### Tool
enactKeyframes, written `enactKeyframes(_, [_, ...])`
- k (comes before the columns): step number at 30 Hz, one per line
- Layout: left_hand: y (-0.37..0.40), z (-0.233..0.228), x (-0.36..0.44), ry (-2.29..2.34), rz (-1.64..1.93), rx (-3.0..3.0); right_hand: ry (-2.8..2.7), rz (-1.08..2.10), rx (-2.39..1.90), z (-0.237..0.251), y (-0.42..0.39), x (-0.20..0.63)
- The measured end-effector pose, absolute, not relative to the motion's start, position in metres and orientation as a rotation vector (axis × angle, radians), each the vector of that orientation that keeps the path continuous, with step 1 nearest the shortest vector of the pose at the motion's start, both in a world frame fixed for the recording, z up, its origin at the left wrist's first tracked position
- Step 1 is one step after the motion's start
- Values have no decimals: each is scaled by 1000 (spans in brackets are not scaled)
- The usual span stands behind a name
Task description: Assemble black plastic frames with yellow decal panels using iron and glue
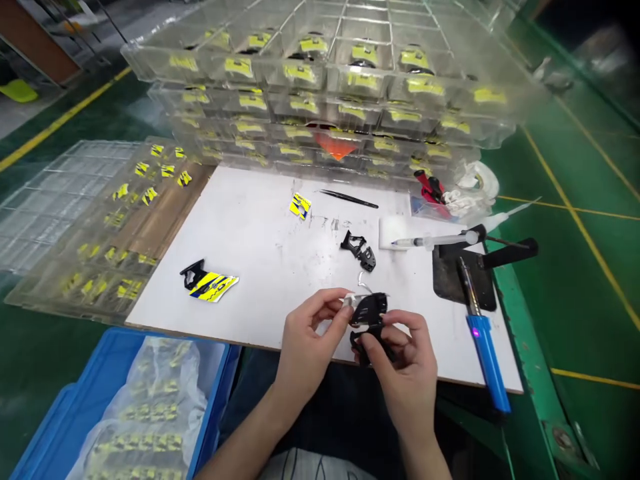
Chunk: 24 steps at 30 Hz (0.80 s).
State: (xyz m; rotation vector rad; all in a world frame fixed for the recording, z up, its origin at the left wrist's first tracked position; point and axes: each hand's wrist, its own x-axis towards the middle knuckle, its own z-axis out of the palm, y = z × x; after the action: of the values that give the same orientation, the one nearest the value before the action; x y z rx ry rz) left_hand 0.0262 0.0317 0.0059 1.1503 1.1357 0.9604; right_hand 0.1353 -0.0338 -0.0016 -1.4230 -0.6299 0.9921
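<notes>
Black part (371,310) above the near edge of the board (260,247), held in both hands. Left hand (317,323): thumb and fingertips pinched on its pale left side. Right hand (407,343): fingers curled, closed on its right side. Tweezers (349,198) near the board's far edge; soldering iron (487,360) at its right end.

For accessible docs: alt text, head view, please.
Left hand and right hand together hold a black plastic assembly over a white board. Nearby are black tweezers, a syringe and a blue soldering iron; behind, stacked clear compartment trays hold yellow pieces.
</notes>
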Motion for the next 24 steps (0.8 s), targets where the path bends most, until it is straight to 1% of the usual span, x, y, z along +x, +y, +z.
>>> enactKeyframes(4, [30,9,17,1094,948,1150,-700,998,-1429,-11,-36,133])
enactKeyframes(8, [26,7,13,1126,994,1074,-881,892,-1450,-22,-40,134])
enactKeyframes(13, [24,2,11,1138,1008,1022,-1099,666,-1415,-24,-43,128])
enactKeyframes(24, [22,7,5,1081,1025,1073,-1087,716,-1457,-29,-44,130])
